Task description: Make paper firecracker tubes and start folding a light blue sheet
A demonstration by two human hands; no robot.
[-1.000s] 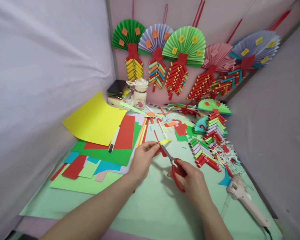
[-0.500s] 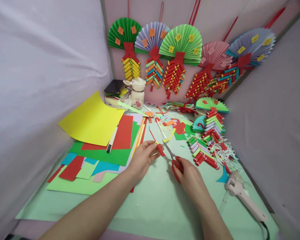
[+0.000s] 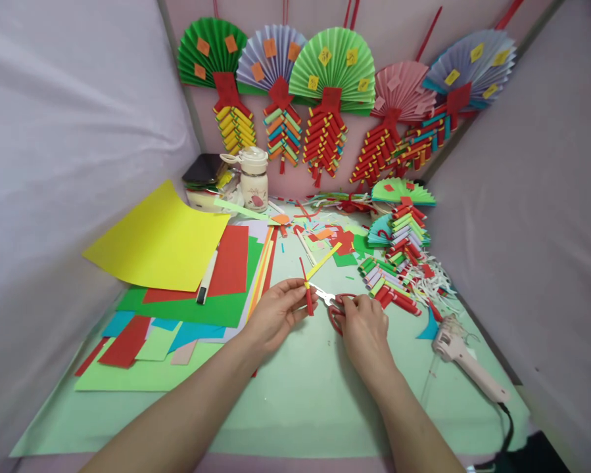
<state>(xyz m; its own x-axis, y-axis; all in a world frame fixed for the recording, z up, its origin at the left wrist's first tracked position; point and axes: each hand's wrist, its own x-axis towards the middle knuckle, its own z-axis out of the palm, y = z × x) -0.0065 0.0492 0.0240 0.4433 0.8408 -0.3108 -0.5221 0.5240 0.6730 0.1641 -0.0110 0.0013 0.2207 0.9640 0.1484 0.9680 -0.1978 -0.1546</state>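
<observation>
The left hand [image 3: 275, 312] pinches a small red paper roll [image 3: 307, 295] upright above the green table [image 3: 300, 401], so it stays steady. Just right of the roll, the right hand [image 3: 361, 328] grips red scissors [image 3: 332, 305], blades pointing at it.

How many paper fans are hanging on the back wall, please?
5, left to right: dark green fan, lavender fan, light green fan, pink fan, blue-grey fan.
</observation>
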